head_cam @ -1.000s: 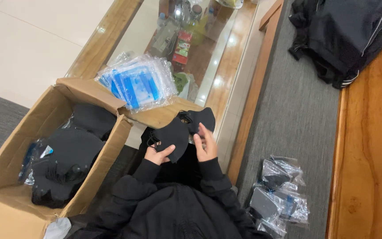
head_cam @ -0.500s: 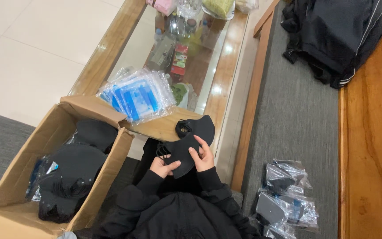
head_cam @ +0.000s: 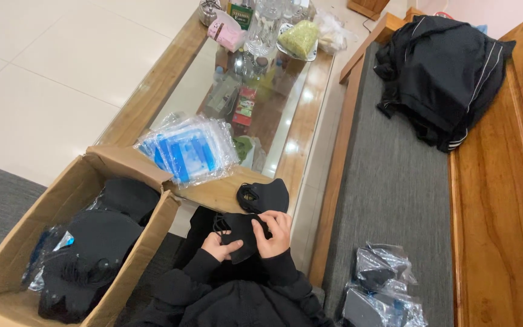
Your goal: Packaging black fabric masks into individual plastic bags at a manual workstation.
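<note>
We hold a mask point(head_cam: 241, 235) between our left hand point(head_cam: 219, 246) and right hand point(head_cam: 273, 233), just before our lap. A second mask point(head_cam: 266, 196) lies on the table point(head_cam: 152, 91) at twelve o'clock. The stack of packets point(head_cam: 189, 150) sits at eleven, the open box point(head_cam: 62, 242) at nine, bagged masks point(head_cam: 379, 290) on the bench point(head_cam: 394, 181) at four, the jacket point(head_cam: 443, 72) at one.

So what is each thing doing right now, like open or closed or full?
Cardboard box: open, holds black masks.
Black mask: held by both hands.
Left hand: gripping it.
Right hand: gripping it.
Second mask: lying on the table edge.
Clear bags: stacked, flat.
Black jacket: crumpled on the bench.
</note>
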